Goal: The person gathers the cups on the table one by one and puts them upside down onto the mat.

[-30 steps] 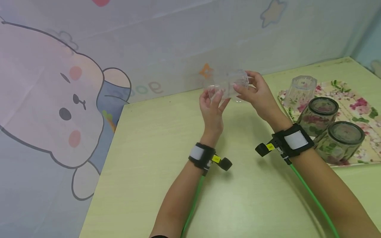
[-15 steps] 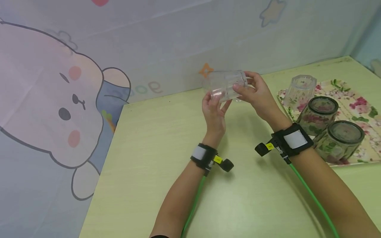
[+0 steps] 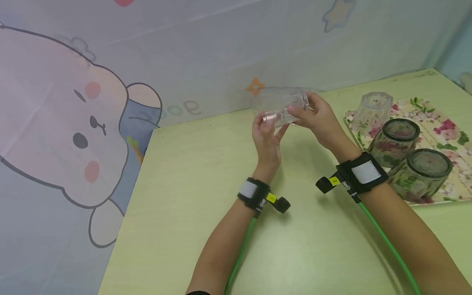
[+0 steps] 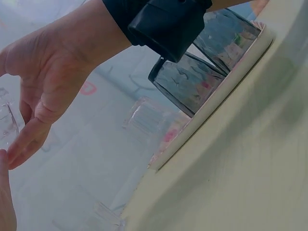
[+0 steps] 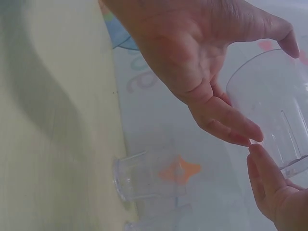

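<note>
A clear drinking glass (image 3: 280, 114) is held tilted on its side above the far part of the table, mouth to the left and base to the right. My left hand (image 3: 267, 141) grips it near the mouth end, fingers and thumb spread around the wall. At the base end my right hand (image 3: 324, 123) holds it with thumb in front and fingers behind. The right wrist view shows the left hand (image 5: 192, 62) curled around the rim and the right fingers (image 5: 267, 171) at the base. Behind the hands another clear glass (image 5: 147, 175) stands by the wall cloth.
To the right lies a floral tray (image 3: 446, 139) bearing an upside-down clear glass (image 3: 372, 112) and two grey-tinted glasses (image 3: 420, 176), also upside down, close by the right forearm. A printed cloth (image 3: 206, 53) hangs behind the pale table (image 3: 191, 180). Green cables (image 3: 387, 241) trail from the wristbands.
My left hand has shifted slightly right and toward me along the glass. The glass has turned and its mouth end tips a little lower. The right hand has barely moved.
</note>
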`<move>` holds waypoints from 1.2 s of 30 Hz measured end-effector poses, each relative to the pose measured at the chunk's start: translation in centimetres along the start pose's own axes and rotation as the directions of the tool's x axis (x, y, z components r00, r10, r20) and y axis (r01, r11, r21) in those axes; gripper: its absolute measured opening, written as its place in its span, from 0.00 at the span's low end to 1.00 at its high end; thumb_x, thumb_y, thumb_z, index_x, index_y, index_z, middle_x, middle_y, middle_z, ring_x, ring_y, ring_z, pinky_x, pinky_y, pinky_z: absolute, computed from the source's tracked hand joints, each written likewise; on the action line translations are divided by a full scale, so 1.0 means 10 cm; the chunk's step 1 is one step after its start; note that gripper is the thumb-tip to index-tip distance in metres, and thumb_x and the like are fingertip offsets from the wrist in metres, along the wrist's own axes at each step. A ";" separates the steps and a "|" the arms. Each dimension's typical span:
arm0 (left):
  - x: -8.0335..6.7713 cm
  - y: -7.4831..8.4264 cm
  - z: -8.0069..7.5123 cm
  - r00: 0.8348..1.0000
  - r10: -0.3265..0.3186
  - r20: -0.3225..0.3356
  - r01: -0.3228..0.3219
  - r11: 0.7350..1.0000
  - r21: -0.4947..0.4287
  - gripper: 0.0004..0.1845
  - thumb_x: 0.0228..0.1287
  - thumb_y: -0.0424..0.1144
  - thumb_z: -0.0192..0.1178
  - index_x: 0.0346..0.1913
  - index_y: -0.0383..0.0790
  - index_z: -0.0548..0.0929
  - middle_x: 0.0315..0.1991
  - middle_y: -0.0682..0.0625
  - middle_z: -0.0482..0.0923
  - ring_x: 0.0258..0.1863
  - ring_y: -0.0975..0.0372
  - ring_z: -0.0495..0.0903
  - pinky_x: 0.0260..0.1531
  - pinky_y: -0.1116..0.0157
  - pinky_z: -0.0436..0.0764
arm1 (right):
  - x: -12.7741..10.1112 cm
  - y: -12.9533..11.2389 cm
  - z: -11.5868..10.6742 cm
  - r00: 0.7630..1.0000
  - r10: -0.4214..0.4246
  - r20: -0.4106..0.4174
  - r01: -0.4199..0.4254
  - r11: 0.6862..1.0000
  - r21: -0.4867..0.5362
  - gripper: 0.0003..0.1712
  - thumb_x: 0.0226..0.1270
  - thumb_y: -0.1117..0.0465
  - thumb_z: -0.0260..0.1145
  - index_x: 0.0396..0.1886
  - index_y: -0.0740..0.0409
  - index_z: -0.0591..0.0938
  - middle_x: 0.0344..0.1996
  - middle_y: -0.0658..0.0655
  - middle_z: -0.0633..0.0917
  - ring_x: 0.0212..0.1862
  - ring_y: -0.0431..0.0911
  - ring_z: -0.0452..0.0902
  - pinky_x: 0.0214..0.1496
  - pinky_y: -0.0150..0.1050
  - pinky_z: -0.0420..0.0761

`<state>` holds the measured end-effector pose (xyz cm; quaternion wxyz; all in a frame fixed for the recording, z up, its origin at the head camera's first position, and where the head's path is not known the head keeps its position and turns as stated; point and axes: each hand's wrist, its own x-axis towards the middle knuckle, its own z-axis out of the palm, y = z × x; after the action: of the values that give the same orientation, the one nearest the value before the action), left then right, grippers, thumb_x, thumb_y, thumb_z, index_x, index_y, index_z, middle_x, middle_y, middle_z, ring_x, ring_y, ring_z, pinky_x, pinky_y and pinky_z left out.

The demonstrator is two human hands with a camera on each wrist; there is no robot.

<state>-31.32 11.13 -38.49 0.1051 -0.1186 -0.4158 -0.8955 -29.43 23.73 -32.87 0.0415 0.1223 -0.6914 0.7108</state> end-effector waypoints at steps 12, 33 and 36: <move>0.05 0.11 -0.04 0.992 0.000 0.126 -0.015 0.994 0.112 0.49 0.45 0.61 0.62 0.64 0.33 0.58 0.52 0.54 0.69 0.50 0.66 0.75 0.50 0.64 0.84 | 0.02 0.00 0.00 0.995 -0.074 -0.060 0.078 0.994 0.082 0.32 0.64 0.61 0.66 0.66 0.64 0.67 0.47 0.49 0.77 0.43 0.34 0.80 0.42 0.25 0.83; 0.14 0.36 -0.12 0.965 -0.066 0.252 -0.033 0.929 0.369 0.71 0.30 0.78 0.66 0.73 0.38 0.50 0.70 0.36 0.56 0.68 0.51 0.66 0.66 0.56 0.73 | 0.00 -0.06 -0.04 0.990 -0.091 -0.105 0.104 0.987 0.121 0.30 0.61 0.63 0.68 0.62 0.63 0.69 0.46 0.50 0.79 0.41 0.34 0.82 0.42 0.25 0.84; 0.16 0.41 -0.14 0.955 -0.055 0.292 -0.086 0.890 0.448 0.58 0.44 0.63 0.70 0.73 0.44 0.50 0.70 0.43 0.57 0.70 0.56 0.63 0.70 0.57 0.68 | -0.01 -0.07 -0.05 0.992 -0.085 -0.098 0.097 0.987 0.124 0.31 0.62 0.63 0.67 0.63 0.63 0.69 0.46 0.50 0.79 0.42 0.35 0.82 0.42 0.25 0.84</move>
<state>-31.78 7.32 -35.88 0.0739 -0.2270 -0.6243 -0.7438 -29.26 24.24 -32.22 0.0979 0.1232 -0.6351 0.7562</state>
